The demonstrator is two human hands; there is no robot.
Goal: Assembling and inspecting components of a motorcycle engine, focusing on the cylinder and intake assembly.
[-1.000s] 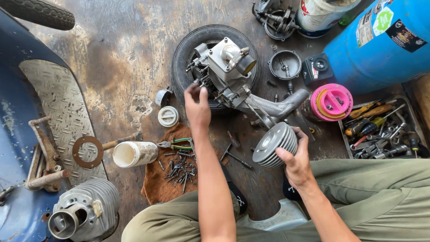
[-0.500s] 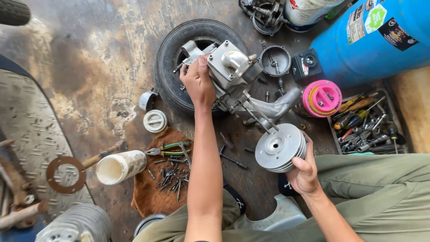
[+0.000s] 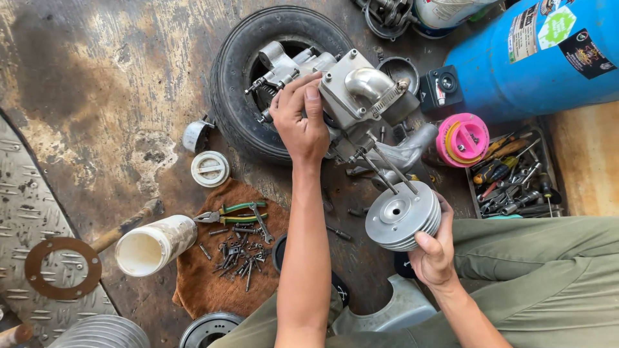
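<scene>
A stained, oily concrete floor (image 3: 97, 84) is seen from above, with ribbed metal plate (image 3: 26, 212) at the far left. Laid out from left to right are 1 rusty ring gasket (image 3: 62, 267), 1 white plastic jar (image 3: 155, 245) on its side, 1 white cap (image 3: 209, 169) and 1 brown rag (image 3: 206, 283) strewn with bolts and 1 pair of green-handled pliers (image 3: 235, 212). 1 small black tyre (image 3: 238, 90) is lying flat — the grey engine block (image 3: 351, 96) is propped on it. The left hand (image 3: 300, 122) is closed over the block's near side. The right hand (image 3: 433, 254) is gripping 1 finned cylinder (image 3: 403, 216) from below, slid onto the studs just beside the block. Further right are 1 pink spool (image 3: 461, 140), 1 tray of screwdrivers (image 3: 516, 174) and 1 blue drum (image 3: 548, 58).
</scene>
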